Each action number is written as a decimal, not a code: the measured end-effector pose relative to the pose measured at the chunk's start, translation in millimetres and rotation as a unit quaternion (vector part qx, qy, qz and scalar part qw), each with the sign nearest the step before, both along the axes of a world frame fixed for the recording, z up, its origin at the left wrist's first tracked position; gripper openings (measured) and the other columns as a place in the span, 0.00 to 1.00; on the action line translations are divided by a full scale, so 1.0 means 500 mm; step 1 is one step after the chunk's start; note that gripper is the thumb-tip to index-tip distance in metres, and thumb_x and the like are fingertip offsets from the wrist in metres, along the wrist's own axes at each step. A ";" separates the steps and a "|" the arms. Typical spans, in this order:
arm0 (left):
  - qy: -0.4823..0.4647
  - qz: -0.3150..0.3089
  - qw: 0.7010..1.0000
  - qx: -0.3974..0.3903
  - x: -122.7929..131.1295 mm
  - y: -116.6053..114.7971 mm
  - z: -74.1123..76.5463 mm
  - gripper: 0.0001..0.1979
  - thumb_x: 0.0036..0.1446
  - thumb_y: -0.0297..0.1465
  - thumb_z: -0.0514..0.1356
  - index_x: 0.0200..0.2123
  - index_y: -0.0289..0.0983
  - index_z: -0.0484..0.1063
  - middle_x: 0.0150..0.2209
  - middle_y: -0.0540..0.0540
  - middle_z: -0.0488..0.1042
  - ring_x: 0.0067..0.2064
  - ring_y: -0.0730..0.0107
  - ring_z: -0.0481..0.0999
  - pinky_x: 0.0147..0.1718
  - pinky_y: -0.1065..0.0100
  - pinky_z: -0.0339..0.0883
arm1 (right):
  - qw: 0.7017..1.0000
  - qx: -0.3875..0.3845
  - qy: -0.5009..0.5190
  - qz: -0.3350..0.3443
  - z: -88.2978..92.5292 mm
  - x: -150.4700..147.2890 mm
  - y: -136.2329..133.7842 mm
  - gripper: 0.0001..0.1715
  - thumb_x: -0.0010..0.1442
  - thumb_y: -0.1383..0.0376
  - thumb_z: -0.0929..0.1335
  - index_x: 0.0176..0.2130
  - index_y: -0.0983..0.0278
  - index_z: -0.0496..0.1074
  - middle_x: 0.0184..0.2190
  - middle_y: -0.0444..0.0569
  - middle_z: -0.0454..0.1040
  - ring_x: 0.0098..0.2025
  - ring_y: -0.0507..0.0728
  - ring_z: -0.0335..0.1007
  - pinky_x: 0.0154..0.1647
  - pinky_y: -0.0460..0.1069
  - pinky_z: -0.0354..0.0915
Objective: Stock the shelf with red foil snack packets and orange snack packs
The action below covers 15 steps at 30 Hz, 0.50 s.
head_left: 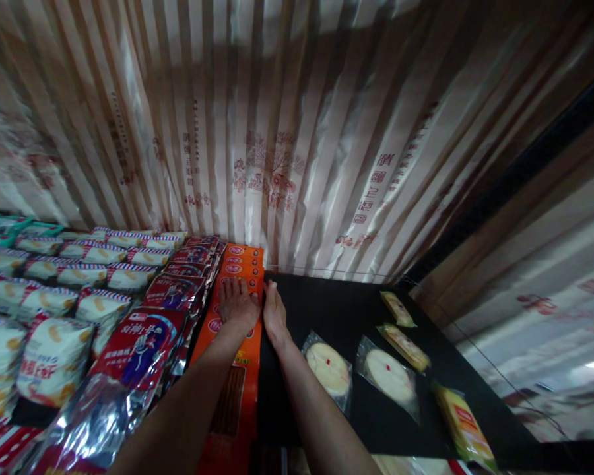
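Overlapping orange snack packs (247, 340) form a row running toward the curtain, the nearest one showing brown sticks through a window. Spread flat on top of this row is my left hand (239, 305), palm down with fingers stretched out. My right hand (274, 307) stands on edge along the row's right side, fingers extended, touching or very near the pack edges. Neither hand grips anything. To the left of the orange packs lies an overlapping row of dark red and purple shiny packs (146, 343). My forearms cover part of the nearest orange packs.
Several rows of white snack bags (54, 353) fill the left side. Two round flat cakes in clear wrap (328, 369) lie on the black shelf (307, 300), with yellow packs (462, 422) near its right edge. A printed curtain (287, 132) hangs behind; a dark post (505, 175) slants at right.
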<state>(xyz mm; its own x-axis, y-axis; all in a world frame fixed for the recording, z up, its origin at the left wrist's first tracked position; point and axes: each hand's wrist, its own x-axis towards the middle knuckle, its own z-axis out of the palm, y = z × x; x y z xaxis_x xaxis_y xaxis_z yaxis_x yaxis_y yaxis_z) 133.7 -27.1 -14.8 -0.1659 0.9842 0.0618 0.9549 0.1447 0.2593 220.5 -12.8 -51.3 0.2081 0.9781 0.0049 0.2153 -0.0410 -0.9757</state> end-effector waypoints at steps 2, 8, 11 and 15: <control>-0.002 -0.002 1.000 0.005 0.000 -0.002 -0.002 0.28 0.61 0.36 0.45 0.61 0.28 0.58 0.64 0.34 0.54 0.66 0.50 0.49 0.63 0.51 0.44 | 1.000 0.003 0.008 -0.001 -0.003 -0.001 0.002 0.44 0.60 0.41 0.50 0.60 0.66 0.63 0.59 0.52 0.64 0.64 0.59 0.54 0.66 0.54 0.44; 0.003 -0.013 1.000 0.006 -0.003 -0.005 -0.004 0.28 0.62 0.36 0.44 0.61 0.29 0.58 0.64 0.35 0.54 0.66 0.51 0.48 0.63 0.51 0.42 | 1.000 0.004 0.005 -0.002 -0.005 -0.005 0.005 0.39 0.61 0.43 0.53 0.58 0.63 0.65 0.59 0.48 0.64 0.65 0.59 0.51 0.66 0.54 0.43; -0.002 -0.019 1.000 0.007 -0.004 -0.004 -0.008 0.28 0.62 0.36 0.44 0.61 0.29 0.57 0.64 0.35 0.53 0.66 0.51 0.47 0.63 0.51 0.41 | 1.000 -0.002 0.008 -0.002 -0.001 -0.004 0.003 0.40 0.61 0.43 0.53 0.59 0.66 0.64 0.59 0.50 0.64 0.65 0.60 0.51 0.66 0.53 0.42; -0.003 -0.021 1.000 0.014 -0.003 -0.005 -0.012 0.28 0.62 0.36 0.43 0.62 0.30 0.57 0.64 0.36 0.53 0.66 0.52 0.48 0.64 0.51 0.40 | 0.999 -0.002 0.032 0.000 0.003 0.002 0.010 0.40 0.61 0.44 0.54 0.59 0.67 0.63 0.61 0.51 0.61 0.66 0.60 0.49 0.67 0.53 0.41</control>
